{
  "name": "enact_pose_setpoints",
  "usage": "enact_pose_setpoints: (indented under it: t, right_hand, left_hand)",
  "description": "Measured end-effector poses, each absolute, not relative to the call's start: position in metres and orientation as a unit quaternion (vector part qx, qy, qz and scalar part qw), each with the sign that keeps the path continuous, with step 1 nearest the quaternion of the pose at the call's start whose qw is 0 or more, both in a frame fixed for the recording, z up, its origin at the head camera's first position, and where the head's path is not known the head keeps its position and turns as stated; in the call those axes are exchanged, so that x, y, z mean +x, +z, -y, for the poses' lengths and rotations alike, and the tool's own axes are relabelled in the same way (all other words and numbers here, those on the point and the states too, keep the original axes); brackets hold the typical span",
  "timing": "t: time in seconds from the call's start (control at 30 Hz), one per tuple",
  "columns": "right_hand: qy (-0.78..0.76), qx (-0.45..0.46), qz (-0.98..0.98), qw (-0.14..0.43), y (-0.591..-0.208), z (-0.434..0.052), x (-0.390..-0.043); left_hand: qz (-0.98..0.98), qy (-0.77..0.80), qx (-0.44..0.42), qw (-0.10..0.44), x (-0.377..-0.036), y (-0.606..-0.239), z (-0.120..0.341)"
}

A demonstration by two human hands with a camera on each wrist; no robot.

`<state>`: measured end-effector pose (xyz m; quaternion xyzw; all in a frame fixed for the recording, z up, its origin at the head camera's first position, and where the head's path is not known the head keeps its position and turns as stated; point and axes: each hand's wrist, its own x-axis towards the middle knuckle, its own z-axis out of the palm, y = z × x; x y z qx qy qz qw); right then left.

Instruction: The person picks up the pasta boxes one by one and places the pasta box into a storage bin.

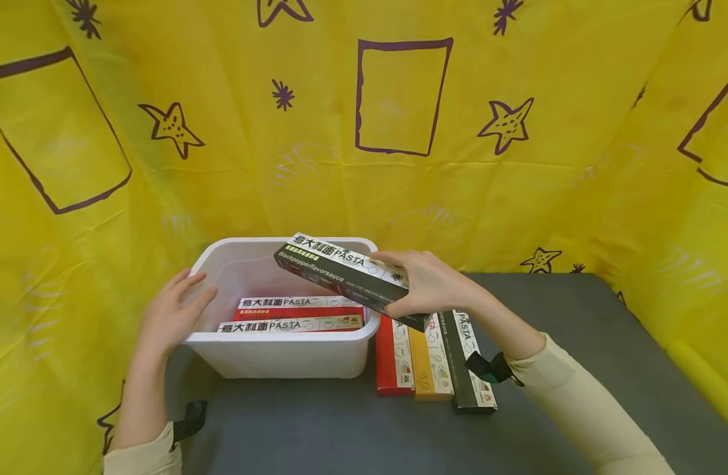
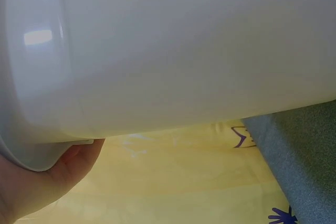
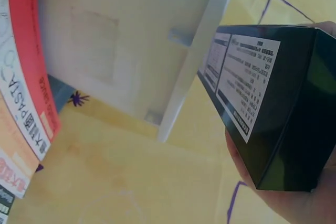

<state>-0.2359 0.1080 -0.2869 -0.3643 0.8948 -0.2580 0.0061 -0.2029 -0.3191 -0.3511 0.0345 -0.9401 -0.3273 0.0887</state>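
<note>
Currently, the right hand is gripping a black pasta box, fingers curled over its top and thumb beneath, holding it tilted above the right rim of the white bin. The left hand is resting against the bin's left wall, fingers nearly straight. Two pasta boxes are lying inside; three more boxes are lying on the grey table just beside the bin.

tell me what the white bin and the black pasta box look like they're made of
The white bin looks like smooth, slightly glossy moulded plastic: window glints on its wall, rounded rim. The black pasta box, gripped by the right hand, looks like printed cardboard with a light sheen: sharp folded edges, flat printed panels.
</note>
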Motion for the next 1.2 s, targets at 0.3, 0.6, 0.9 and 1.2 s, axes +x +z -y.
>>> enact_pose_setpoints:
  t: [0.3, 0.6, 0.9, 1.2]
  right_hand:
    - [-0.221, -0.423, -0.878, 0.030, -0.281, -0.088, -0.251]
    - [-0.172, -0.453, -0.873, 0.050, -0.280, -0.063, -0.264]
    - [-0.127, -0.476, -0.868, 0.062, -0.286, -0.030, -0.281]
    - [-0.086, -0.495, -0.864, 0.034, -0.299, -0.015, -0.298]
  left_hand:
    - [0.940, -0.325, 0.036, 0.092, -0.203, -0.350, 0.318]
    - [0.943, -0.316, 0.027, 0.102, -0.203, -0.350, 0.319]
    - [0.945, -0.303, 0.008, 0.122, -0.203, -0.351, 0.319]
    - [0.946, -0.305, 0.016, 0.111, -0.204, -0.351, 0.319]
